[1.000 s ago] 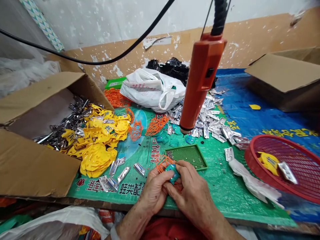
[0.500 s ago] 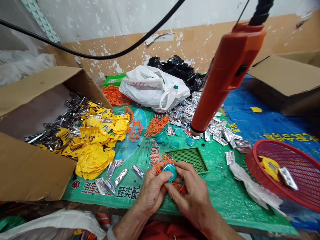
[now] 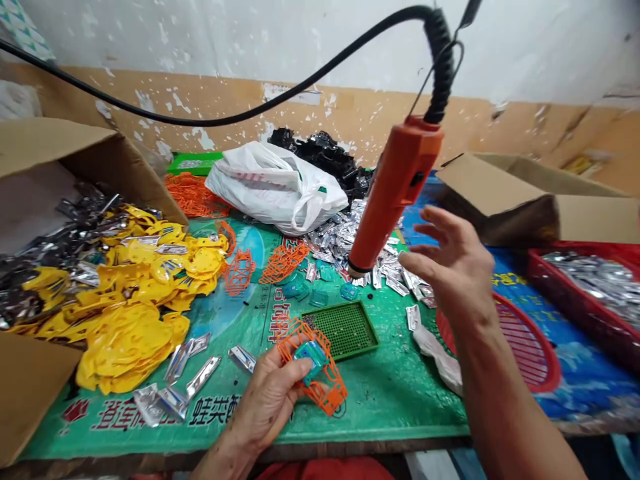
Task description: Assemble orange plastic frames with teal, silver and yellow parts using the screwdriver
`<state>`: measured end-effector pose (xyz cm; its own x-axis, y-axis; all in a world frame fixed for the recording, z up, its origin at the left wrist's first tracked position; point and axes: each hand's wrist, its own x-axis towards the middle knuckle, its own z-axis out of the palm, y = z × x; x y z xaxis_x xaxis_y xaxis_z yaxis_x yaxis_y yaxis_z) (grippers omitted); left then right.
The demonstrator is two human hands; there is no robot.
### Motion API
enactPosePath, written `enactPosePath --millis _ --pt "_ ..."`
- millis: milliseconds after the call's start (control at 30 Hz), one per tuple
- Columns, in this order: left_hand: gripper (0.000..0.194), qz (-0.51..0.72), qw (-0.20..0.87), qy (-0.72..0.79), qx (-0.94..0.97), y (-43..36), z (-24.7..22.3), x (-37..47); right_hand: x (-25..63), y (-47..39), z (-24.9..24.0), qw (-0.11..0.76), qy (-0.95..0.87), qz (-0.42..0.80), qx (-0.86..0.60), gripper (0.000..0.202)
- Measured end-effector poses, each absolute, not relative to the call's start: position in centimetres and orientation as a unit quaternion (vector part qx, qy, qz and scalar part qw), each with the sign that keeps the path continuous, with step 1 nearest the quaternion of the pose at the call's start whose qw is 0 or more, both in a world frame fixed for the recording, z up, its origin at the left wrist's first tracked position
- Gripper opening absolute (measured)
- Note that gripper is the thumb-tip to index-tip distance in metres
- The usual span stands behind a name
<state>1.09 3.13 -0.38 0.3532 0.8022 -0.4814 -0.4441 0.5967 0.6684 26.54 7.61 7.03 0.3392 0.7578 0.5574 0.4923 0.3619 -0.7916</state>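
Observation:
My left hand [image 3: 273, 390] grips an orange plastic frame [image 3: 330, 393] with a teal translucent part [image 3: 311, 360] lying on it, the thumb pressing the teal part down. My right hand [image 3: 450, 267] is raised with its fingers apart and nothing in them. It is just right of an orange electric screwdriver [image 3: 395, 183], which hangs tip down from a black coiled cord, a gap between them. Under and behind the orange frame sits a green tray [image 3: 367, 317] with small screws in it. Loose teal parts [image 3: 319, 298] lie beyond the tray.
Yellow plastic parts [image 3: 130, 347] spill from a cardboard box [image 3: 40, 373] at left. Silver pieces [image 3: 203, 377] lie nearby. A white plastic bag [image 3: 275, 180] sits at the back. At right are a red basket [image 3: 543, 360] and another cardboard box [image 3: 493, 190].
My right hand has left the teal part and orange frame and risen to the right beside the screwdriver. My left hand still holds both pieces. The view has swung to the right.

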Motion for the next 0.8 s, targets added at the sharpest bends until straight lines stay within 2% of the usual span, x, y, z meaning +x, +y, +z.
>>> enactPosePath --millis 67,100,233,333,433,600,800 --pt "0.037 0.382 0.798 0.407 0.228 3.0 -0.6 1.0 26.2 10.6 8.4 0.600 -0.588 0.186 -0.510 0.079" --pt "0.037 0.379 0.799 0.407 0.231 2.9 -0.6 0.9 25.6 11.9 8.9 0.599 -0.599 0.229 -0.480 0.078" --pt "0.035 0.372 0.796 0.413 0.241 2.8 -0.5 0.5 22.1 14.8 9.9 0.582 -0.589 0.368 -0.423 0.053" --pt "0.037 0.369 0.794 0.417 0.246 2.8 -0.3 0.2 20.2 14.1 10.5 0.581 -0.574 0.336 -0.469 0.033" --pt "0.037 0.360 0.793 0.429 0.239 2.9 -0.1 0.0 19.6 12.0 10.4 0.576 -0.554 0.279 -0.533 0.022" --pt "0.034 0.324 0.812 0.417 0.246 2.8 0.2 0.4 20.4 8.2 7.7 0.602 -0.457 0.179 -0.629 0.017" --pt "0.037 0.295 0.819 0.422 0.252 2.2 0.3 1.6 21.8 6.6 4.6 0.629 -0.431 0.152 -0.629 0.020"
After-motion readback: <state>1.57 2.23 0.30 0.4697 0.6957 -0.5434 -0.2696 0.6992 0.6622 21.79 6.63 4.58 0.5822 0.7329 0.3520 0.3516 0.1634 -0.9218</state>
